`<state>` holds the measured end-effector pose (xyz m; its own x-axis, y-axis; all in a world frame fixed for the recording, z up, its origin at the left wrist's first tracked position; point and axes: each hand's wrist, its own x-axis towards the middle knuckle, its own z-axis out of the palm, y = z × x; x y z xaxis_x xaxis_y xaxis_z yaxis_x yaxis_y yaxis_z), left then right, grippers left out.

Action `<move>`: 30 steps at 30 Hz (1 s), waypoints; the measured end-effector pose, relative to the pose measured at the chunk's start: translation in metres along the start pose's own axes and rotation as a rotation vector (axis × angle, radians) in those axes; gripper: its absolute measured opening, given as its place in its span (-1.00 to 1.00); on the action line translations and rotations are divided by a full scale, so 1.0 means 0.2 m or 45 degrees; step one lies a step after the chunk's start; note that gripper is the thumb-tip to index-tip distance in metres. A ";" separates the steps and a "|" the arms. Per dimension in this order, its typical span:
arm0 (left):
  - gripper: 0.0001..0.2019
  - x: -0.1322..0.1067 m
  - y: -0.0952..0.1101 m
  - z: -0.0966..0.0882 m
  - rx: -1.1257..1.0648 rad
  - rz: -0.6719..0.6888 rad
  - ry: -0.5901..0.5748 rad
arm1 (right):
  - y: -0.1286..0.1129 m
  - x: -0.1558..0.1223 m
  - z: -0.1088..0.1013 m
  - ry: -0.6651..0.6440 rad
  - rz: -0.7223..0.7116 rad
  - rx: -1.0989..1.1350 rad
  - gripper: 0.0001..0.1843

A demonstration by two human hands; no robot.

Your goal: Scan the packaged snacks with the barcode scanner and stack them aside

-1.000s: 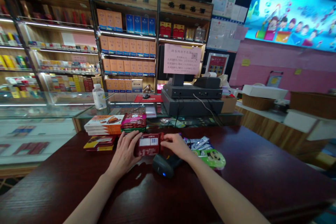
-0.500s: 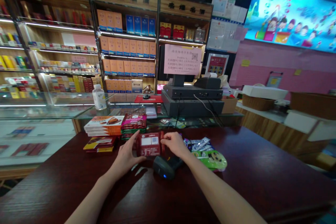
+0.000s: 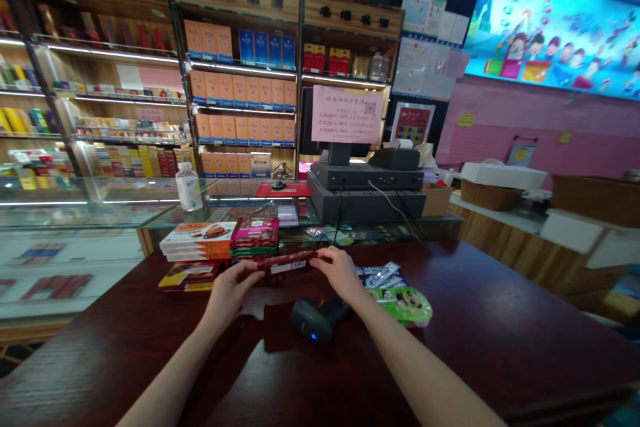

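A dark red snack packet (image 3: 281,261) with a white label and barcode is held up over the dark wooden table, seen almost edge-on. My left hand (image 3: 231,290) pinches its left end between thumb and fingers. Its right end is gripped by my right hand (image 3: 339,271). Below the packet lies a black barcode scanner (image 3: 313,321) with a blue light on. Just behind my left hand are stacked white and orange boxes (image 3: 197,241), pink-and-green packets (image 3: 255,235) and yellow-and-red packets (image 3: 187,276). Beside my right forearm are a green packet (image 3: 413,307) and blue-white slim packets (image 3: 384,275).
A glass counter (image 3: 170,215) runs behind the table, bearing a white bottle (image 3: 189,188), a mouse (image 3: 279,185) on a red mat, and a cash register (image 3: 367,190) with a pink notice (image 3: 346,113). Stocked shelves (image 3: 245,107) line the back wall. Baskets (image 3: 493,193) stand at right.
The red packet has tipped from facing me to nearly flat and risen slightly. My left hand has closed from spread fingers to a pinch on its left end.
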<state>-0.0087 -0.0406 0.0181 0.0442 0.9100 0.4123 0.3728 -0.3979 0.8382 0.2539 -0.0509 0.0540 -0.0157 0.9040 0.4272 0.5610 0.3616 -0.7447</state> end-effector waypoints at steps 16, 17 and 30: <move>-0.71 0.03 0.17 -0.21 0.742 0.635 0.122 | -0.03 -0.01 -0.01 -0.202 -0.115 0.424 -0.55; -0.70 0.02 0.17 -0.22 0.742 0.622 0.119 | -0.04 -0.02 -0.02 -0.223 -0.128 0.400 -0.53; -0.65 0.06 0.17 -0.34 0.329 0.208 0.080 | -0.14 0.00 0.07 -0.264 -0.125 0.378 -0.43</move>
<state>-0.0585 -0.0515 0.0755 0.0689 0.8240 0.5624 0.5894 -0.4884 0.6435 0.2268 -0.0572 0.0678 -0.2414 0.8779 0.4135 0.2845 0.4714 -0.8348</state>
